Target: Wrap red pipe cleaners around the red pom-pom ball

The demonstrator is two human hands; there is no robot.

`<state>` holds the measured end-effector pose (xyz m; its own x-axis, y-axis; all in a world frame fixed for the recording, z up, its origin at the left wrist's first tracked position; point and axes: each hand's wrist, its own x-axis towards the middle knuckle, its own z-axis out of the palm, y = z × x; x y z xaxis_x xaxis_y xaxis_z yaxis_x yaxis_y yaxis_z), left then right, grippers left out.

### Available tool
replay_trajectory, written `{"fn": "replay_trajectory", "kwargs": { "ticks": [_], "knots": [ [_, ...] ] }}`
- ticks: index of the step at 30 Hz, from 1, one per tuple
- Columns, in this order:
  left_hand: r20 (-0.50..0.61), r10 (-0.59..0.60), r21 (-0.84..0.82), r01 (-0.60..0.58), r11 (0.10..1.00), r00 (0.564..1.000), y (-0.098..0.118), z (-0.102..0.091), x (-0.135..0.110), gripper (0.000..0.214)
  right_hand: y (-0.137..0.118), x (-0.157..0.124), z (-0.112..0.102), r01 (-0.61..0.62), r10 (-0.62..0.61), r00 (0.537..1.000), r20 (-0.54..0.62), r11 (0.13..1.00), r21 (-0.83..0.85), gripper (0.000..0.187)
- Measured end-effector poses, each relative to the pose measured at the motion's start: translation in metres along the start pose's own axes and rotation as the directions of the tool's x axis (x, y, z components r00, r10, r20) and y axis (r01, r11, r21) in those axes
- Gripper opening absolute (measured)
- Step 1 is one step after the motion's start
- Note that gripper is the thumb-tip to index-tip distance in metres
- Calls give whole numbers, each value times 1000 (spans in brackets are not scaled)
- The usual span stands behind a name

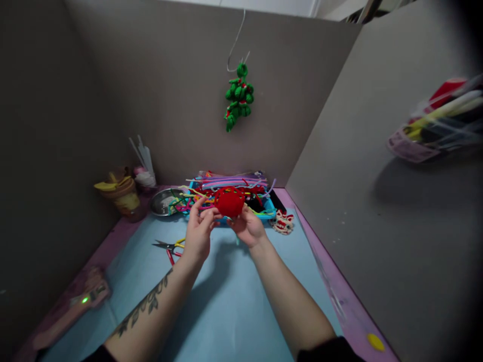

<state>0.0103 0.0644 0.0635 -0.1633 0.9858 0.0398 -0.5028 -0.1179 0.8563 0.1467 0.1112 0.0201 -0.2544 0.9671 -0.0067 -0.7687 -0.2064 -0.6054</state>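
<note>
A round, fuzzy red piece (229,202), which looks made of pipe cleaners, is held up over the mat in front of a blue tray. My left hand (199,226) pinches its left edge between thumb and fingers. From the lower right, my right hand (249,226) grips it, with some fingers hidden behind it. Behind my hands stands the blue tray (272,207), full of pipe cleaners (234,182) in many colours. Scissors (169,245) with dark blades and a red-handled tool (170,257) lie left of my left wrist.
A metal bowl (163,203) and a pot (126,198) stand at the back left. A pink glue gun (75,306) with a green light lies front left. Right of the tray is a red and white craft piece (283,222). A green tree ornament (240,95) hangs on the back wall.
</note>
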Motion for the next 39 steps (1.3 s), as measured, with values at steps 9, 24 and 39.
{"fn": "replay_trajectory", "kwargs": {
  "ticks": [9, 24, 39],
  "knots": [
    [-24, -160, -133, 155, 979, 987, -1, -1, 7, 63, 6, -6, 10, -3, 14, 998, 65, 986, -170, 23],
    [-19, -189, -168, 183, 969, 982, 2, -2, 8, 50, 8, -8, 15, 70, -57, 997, 57, 964, -257, 29],
    [165, -269, 196, 236, 952, 949, 36, -25, 23, 55, 17, -4, 11, -98, 96, 995, -34, 992, -74, 11]
  ]
}}
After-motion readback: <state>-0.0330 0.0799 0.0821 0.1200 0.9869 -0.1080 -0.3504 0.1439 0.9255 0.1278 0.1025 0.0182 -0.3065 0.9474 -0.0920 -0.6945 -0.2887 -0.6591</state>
